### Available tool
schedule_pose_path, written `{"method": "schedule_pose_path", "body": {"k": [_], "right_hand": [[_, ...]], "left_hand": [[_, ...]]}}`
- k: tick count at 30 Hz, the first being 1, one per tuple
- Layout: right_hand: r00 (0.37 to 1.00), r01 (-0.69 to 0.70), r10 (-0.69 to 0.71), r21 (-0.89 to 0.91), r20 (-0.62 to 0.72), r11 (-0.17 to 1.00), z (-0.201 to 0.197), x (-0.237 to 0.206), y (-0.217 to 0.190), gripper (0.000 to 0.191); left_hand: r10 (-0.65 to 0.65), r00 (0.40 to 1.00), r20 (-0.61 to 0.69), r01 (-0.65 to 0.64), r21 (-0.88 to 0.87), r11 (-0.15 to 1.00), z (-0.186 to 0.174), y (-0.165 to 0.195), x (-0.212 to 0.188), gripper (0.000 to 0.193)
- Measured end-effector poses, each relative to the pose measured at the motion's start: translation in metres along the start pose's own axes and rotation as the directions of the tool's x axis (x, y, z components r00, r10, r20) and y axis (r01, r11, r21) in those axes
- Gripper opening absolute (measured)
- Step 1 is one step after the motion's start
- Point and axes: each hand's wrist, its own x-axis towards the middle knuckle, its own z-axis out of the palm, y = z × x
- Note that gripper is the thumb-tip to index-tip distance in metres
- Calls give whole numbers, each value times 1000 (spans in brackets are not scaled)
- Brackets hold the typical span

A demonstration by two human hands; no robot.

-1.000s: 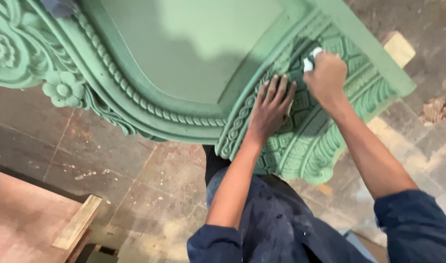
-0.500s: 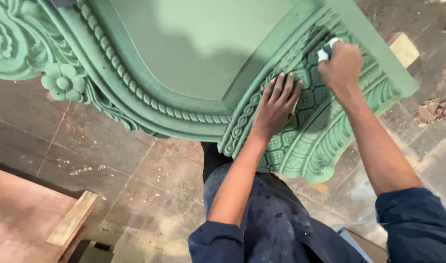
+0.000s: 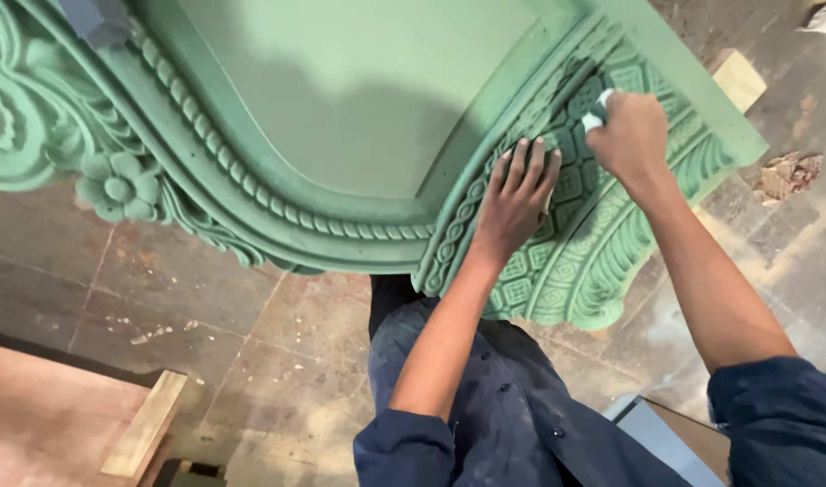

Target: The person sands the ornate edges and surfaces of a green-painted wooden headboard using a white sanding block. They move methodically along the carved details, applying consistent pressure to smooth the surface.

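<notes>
A large green carved wooden panel (image 3: pixel 359 108) fills the upper part of the view, with rope-like beading, a carved flower (image 3: pixel 117 188) and a lattice-patterned corner (image 3: pixel 593 234). My left hand (image 3: pixel 517 194) lies flat with fingers spread on the lattice carving beside the braided border. My right hand (image 3: pixel 629 135) is closed around a small pale folded piece (image 3: pixel 597 113), likely sandpaper or a cloth pad, pressed onto the carved corner just above the left hand.
Below is a stained stone-tile floor (image 3: pixel 206 325). A reddish board (image 3: pixel 43 424) with a pale wood strip (image 3: pixel 147 424) lies bottom left. A wood block (image 3: pixel 739 79) sits under the panel's right edge, with crumpled brown scrap (image 3: pixel 787 173) beyond it.
My right hand has slid the pale piece back and forth over the carved corner, ending a little lower on the lattice. The left hand has stayed flat in the same place.
</notes>
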Motion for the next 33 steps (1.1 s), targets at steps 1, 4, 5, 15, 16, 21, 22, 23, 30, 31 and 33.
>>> {"method": "schedule_pose_path", "body": {"k": [1, 4, 5, 15, 16, 21, 22, 23, 30, 31, 33], "right_hand": [[999, -49, 48, 28, 25, 998, -5, -6, 3, 19], [987, -147, 152, 99, -50, 984, -18, -20, 15, 14], [978, -172, 184, 119, -95, 978, -22, -23, 18, 12], [983, -161, 159, -16, -96, 987, -7, -10, 17, 13], [987, -147, 145, -24, -75, 989, -8, -11, 15, 12], [988, -98, 107, 85, -109, 992, -17, -13, 7, 7], [989, -79, 89, 82, -117, 993, -18, -12, 7, 8], [989, -64, 74, 80, -127, 995, -17, -11, 6, 9], [989, 5, -3, 11, -151, 1000, 0, -10, 20, 6], [994, -6, 6, -4, -108, 1000, -1, -14, 22, 8], [997, -4, 3, -18, -71, 1000, -8, -23, 27, 10]], "left_hand": [[-7, 1000, -11, 7, -17, 1000, -1, 1, -1, 54], [-32, 997, -66, 27, -85, 996, -4, 2, 1, 50], [-43, 996, -84, 33, -116, 993, -4, 1, 5, 48], [-105, 993, 53, 113, -168, 979, 6, -4, 90, 71], [-109, 993, 43, 114, -136, 984, 6, -2, 92, 72], [-105, 994, 30, 107, -72, 992, 4, 2, 86, 71], [-103, 994, 26, 105, -76, 992, 4, 3, 84, 71], [-98, 995, 24, 99, -79, 992, 5, 3, 83, 71], [-103, 992, -73, 104, 9, 995, 17, 0, 87, 60], [-101, 992, -73, 103, 23, 994, 17, -1, 87, 60], [-94, 991, -93, 98, 35, 995, 17, -2, 88, 59]]}}
